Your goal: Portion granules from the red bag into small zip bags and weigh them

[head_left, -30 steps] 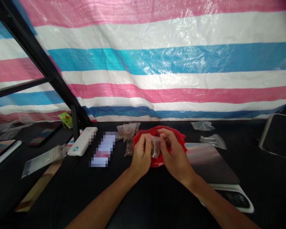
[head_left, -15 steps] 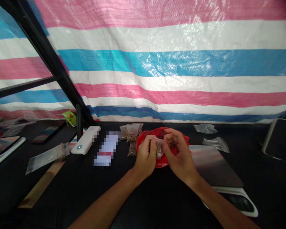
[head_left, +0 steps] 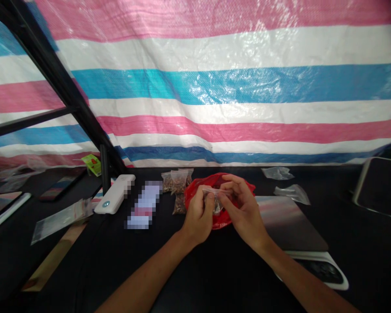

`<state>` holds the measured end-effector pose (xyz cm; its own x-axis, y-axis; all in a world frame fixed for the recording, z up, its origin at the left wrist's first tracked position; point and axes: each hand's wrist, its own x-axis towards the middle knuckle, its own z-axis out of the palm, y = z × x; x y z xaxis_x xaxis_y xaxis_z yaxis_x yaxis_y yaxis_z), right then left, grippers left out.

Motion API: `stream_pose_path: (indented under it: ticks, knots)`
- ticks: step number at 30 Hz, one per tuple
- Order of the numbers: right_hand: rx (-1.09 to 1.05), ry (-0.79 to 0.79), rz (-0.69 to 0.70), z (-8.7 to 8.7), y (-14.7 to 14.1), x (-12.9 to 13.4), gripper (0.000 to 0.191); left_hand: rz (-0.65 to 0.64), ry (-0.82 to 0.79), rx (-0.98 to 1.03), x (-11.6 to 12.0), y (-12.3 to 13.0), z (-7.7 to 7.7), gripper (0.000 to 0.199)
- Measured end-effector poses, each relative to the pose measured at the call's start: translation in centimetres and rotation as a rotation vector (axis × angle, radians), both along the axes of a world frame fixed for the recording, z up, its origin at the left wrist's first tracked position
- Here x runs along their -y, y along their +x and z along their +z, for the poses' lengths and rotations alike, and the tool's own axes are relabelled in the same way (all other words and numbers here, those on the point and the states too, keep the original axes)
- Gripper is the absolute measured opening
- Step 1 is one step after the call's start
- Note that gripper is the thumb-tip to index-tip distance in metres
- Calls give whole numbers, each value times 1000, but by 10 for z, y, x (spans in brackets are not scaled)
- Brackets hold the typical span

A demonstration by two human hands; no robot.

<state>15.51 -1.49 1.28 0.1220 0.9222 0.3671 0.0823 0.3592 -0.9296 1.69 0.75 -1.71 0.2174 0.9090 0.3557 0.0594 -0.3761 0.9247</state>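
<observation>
Between my two hands is a small clear zip bag (head_left: 217, 206), held by its top edge over an opened red plastic bag (head_left: 222, 224). My left hand (head_left: 198, 215) pinches the left end of the zip edge, thumb on top. The thumb and fingers of my right hand (head_left: 244, 208) close on the right end of the same edge. What lies inside the small bag is too blurred to name. Just left of the red bag sit several filled zip bags (head_left: 179, 181) with brown, grainy contents.
To the left lie a phone with a blurred screen (head_left: 144, 206), a white power bank (head_left: 115, 194) and flat clear bags (head_left: 60, 219). A grey flat device (head_left: 291, 224) rests on a white box (head_left: 342, 282) at right. Two crumpled clear bags (head_left: 292, 193) lie behind it.
The view has shifted slightly. My right thumb has moved a little left along the zip edge, nearer my left thumb. Both hands keep hold of the small bag.
</observation>
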Motion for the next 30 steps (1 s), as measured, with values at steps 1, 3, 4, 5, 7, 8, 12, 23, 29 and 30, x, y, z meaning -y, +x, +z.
stream_pose_path:
  ticks: [1,3,4,5,7,8,12,23,29,30]
  knots:
    - [-3,-3,3,0,0,0,34,2,-8,0,0,0,0,27]
    - [1,5,-9,-1,-1,0,29,7,-14,5,0,1,0,27]
    - [4,14,-18,-2,-1,-1,26,7,-12,8,0,1,1,27]
    - [5,25,-25,-2,-1,-1,25,3,-9,11,0,1,1,27]
    - [2,34,-23,-2,-1,-1,25,-11,-5,15,1,1,1,27]
    - [2,31,-15,-2,-1,-1,26,-17,-3,15,1,1,2,27]
    - [1,-2,7,-2,-1,-1,32,-25,2,27,2,1,3,26]
    - [32,43,-10,-1,-2,-1,28,-21,8,60,4,2,7,25]
    - [83,62,-40,3,-2,-1,24,-21,10,67,4,4,4,23]
    - [83,74,-46,3,-2,-1,22,-12,8,71,4,4,4,22]
